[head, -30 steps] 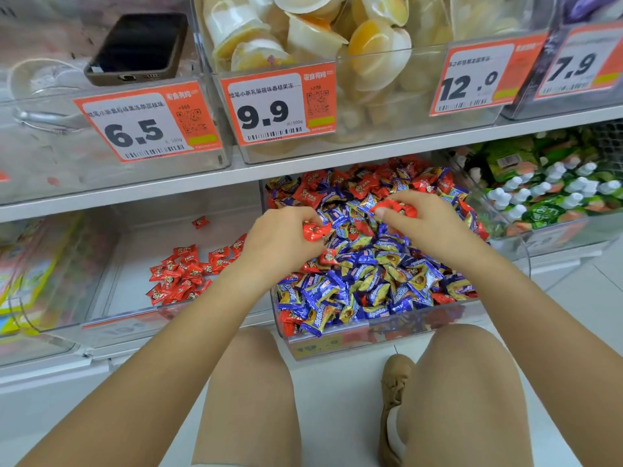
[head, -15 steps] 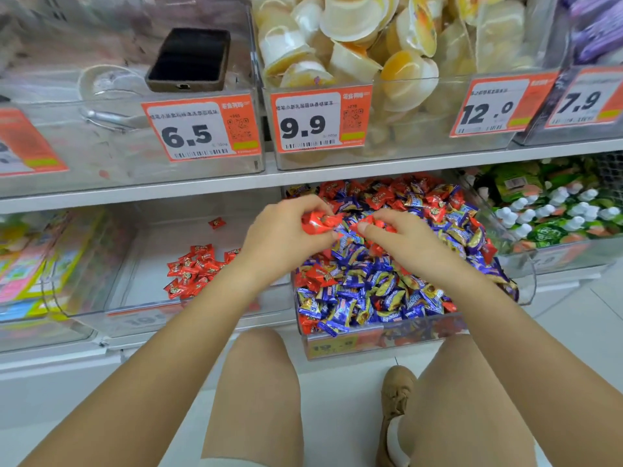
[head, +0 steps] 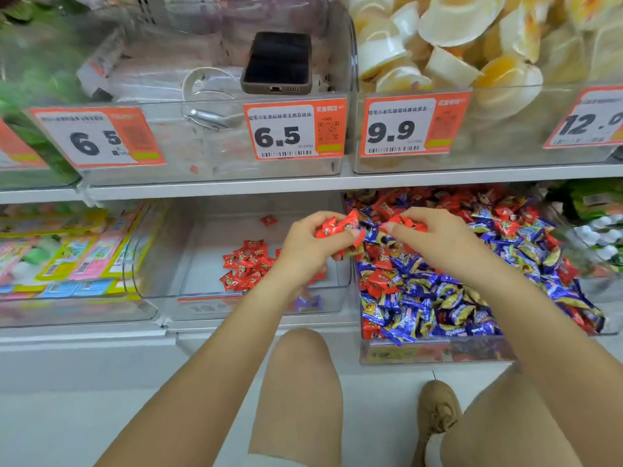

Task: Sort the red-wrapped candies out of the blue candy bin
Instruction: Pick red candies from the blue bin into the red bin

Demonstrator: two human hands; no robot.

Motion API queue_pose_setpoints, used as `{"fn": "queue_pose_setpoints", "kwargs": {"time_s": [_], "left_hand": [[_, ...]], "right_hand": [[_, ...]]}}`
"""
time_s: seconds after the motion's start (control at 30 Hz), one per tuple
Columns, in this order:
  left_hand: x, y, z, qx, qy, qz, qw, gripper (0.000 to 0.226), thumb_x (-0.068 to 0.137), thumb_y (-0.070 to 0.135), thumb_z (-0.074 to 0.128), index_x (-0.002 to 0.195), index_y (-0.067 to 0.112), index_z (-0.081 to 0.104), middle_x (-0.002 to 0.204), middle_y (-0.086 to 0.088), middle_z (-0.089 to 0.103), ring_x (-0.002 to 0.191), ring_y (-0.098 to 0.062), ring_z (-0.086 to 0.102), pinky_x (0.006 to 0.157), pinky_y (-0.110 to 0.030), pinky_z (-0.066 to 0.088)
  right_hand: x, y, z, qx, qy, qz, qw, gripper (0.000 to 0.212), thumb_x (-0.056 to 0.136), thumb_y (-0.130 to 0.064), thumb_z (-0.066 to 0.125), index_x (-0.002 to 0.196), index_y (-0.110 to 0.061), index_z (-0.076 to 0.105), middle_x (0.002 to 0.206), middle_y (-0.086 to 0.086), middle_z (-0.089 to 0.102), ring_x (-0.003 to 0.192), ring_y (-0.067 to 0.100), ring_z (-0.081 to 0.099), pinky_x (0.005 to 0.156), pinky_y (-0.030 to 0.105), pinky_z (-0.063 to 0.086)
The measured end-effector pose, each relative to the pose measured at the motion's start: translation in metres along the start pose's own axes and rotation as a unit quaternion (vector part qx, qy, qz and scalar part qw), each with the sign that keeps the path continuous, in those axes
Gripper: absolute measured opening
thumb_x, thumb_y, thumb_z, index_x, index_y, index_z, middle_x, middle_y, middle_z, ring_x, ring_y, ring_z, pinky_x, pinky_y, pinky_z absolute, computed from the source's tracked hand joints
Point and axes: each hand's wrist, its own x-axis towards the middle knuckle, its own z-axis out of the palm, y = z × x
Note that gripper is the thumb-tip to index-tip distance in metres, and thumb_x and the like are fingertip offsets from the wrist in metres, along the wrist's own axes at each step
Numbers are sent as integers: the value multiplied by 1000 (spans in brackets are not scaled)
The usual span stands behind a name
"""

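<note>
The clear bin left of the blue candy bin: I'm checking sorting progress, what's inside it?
The clear bin holds a pile of red candies and one stray red candy behind. The left hand covers the pile's right edge.

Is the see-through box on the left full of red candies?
No. The clear plastic bin holds only a small pile of red-wrapped candies; bare floor shows.

Red-wrapped candies (head: 246, 264): glossy crinkled film wrappers.
Blue-and-gold wrapped candies (head: 448, 308): shiny film, creased.
Clear bins (head: 340, 291): smooth transparent plastic, reflective.
Orange-and-white price tags (head: 295, 131): matt printed paper.
White shelf edge (head: 215, 190): smooth painted metal.
Tan shoe (head: 438, 412): matt, suede-like.
</note>
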Motion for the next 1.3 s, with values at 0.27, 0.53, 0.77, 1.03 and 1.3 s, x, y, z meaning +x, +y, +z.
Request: {"fn": "queue_pose_setpoints", "kwargs": {"time_s": [0.27,0.53,0.77,1.03,1.3], "left_hand": [[5,-16,-33,-61,36,-64,995,10,83,18,70,93,18,68,63,6,61,51,-6,51,39,-19,31],[19,-43,-97,146,72,-143,976,10,80,19,74,80,16,64,59,-1,56,43,-6,51,38,-15,33],[40,-78,-134,439,38,-122,889,36,78,47,72,104,23,67,102,-6,69,100,-26,63,85,-36,51],[51,-85,-113,566,-112,54,815,24,85,31,63,108,30,70,109,6,69,111,-23,53,93,-34,42],[52,-96,-108,591,-142,-36,793,13,83,34,66,87,23,70,98,5,69,100,-20,55,81,-31,41]], "right_hand": [[3,8,8,41,-20,-6,999,34,88,-55,53,103,-27,62,82,-6,61,57,-1,46,57,23,35],[41,-65,85,-108,-131,-117,978,21,91,-40,53,106,-29,63,102,-2,67,98,21,59,78,30,42],[91,-55,137,-381,-248,-79,887,41,90,-29,54,130,-19,51,123,16,50,109,32,55,81,31,43],[90,-50,162,-427,-390,-70,813,24,87,-14,59,107,-5,68,105,14,68,78,20,53,63,30,44],[100,-42,172,-413,-454,-22,789,44,84,-36,68,117,-7,64,119,9,64,91,21,57,74,32,48]]}}
